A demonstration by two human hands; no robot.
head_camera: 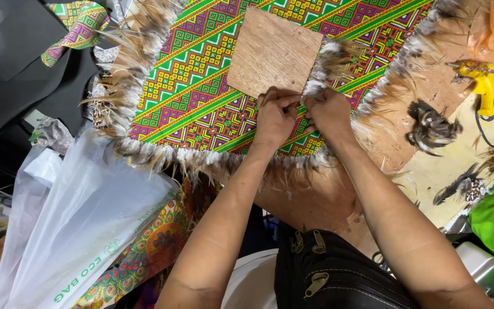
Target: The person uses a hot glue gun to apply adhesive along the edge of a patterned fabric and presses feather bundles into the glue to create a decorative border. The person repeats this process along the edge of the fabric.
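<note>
Feathers, brown and white, run all around the edge of a bright patterned cloth [201, 86] that fills the top middle of the head view. I see my left hand [274, 117] and my right hand [330, 114] close together in the middle of the frame, at the lower corner of a flat square of brown board [273, 48]. Both hands pinch a small tuft of feathers [315, 86] just under that corner. I think the board lies on the cloth to keep it flat while my fingers work. My fingers curl in tight, thumbs pressed to fingertips, and both arms reach up from the bottom of the frame, elbows wide.

At the upper right a yellow glue gun [487, 83] lies on the table, near a loose clump of dark feathers [433, 129]. At the lower left sits a white plastic bag [75, 229]. At the bottom middle is a black bag with zips [327, 274].
</note>
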